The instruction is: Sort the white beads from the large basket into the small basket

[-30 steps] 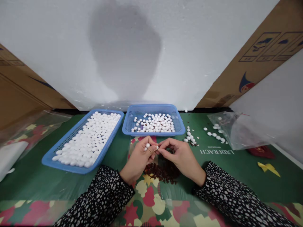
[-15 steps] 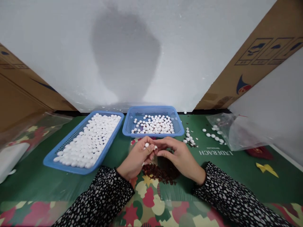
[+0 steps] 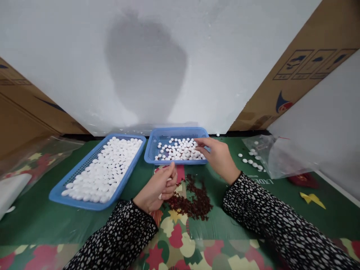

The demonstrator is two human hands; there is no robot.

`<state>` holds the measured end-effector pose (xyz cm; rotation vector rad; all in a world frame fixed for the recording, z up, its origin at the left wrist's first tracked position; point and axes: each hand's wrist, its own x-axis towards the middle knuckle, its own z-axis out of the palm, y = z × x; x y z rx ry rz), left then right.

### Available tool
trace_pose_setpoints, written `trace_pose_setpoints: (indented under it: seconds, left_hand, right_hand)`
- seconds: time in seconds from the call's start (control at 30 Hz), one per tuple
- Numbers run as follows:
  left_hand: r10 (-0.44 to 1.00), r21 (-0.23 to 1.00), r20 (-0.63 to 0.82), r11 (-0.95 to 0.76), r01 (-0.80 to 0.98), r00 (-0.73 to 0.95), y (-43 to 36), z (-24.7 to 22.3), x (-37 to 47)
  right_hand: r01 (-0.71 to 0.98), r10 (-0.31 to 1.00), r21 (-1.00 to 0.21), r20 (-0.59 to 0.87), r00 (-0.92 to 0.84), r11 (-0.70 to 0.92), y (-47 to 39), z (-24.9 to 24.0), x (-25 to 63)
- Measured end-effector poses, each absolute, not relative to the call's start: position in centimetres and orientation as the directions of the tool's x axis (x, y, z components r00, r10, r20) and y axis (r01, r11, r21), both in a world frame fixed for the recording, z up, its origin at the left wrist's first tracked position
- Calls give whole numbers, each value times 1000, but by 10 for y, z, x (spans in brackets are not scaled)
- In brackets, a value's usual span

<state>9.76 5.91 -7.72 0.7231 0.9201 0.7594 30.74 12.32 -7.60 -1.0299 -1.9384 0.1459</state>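
The large blue tray (image 3: 60,193) of white pellets lies at the left, its long axis running away and rightward; the left hand (image 3: 157,187) rests on the bench (image 3: 36,221), fingers curled around a few white pellets (image 3: 161,195); the right hand (image 3: 218,157) reaches into the small blue tray (image 3: 150,144), fingers loosely spread over its pellets.

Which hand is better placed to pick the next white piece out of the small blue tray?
Right. The right hand is already over the small blue tray, fingertips among the white pieces. The left hand sits back near the dark red scraps, curled around white pieces, so probably less free.
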Motion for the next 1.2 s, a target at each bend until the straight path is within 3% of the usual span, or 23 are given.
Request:
trace_pose_setpoints:
  seconds: [0.1, 0.2, 0.33, 0.47, 0.6, 0.83, 1.2]
  left_hand:
    - [760, 725, -459, 620, -301, 461, 60, -76, 95]
    - [796, 779, -426, 565, -273, 430, 58, -80, 96]
    - [842, 876, -342, 446, -183, 416, 56, -89, 100]
    - [859, 913, -271, 372, -166, 434, 56, -94, 102]
    - [869, 927, -254, 344, -150, 426, 56, -96, 104]
    - [857, 911, -264, 372, -177, 442, 53, -99, 108]
    - [864, 911, -250, 363, -197, 437, 50, -100, 110]
  right_hand:
    - [640, 635, -309, 678, -371, 703, 115, -85, 309]
    - [568, 582, -230, 573, -577, 790, 89, -102, 310]
    - [679, 730, -273, 325, -601, 681, 70, -121, 312]
    - [725, 790, -316, 271, -550, 613, 76, -126, 312]
    - [705, 791, -359, 295, -536, 612, 80, -124, 310]
    - [456, 749, -596, 552, -366, 661, 61, -108, 298]
    - [415, 728, -600, 596, -339, 684, 56, -113, 289]
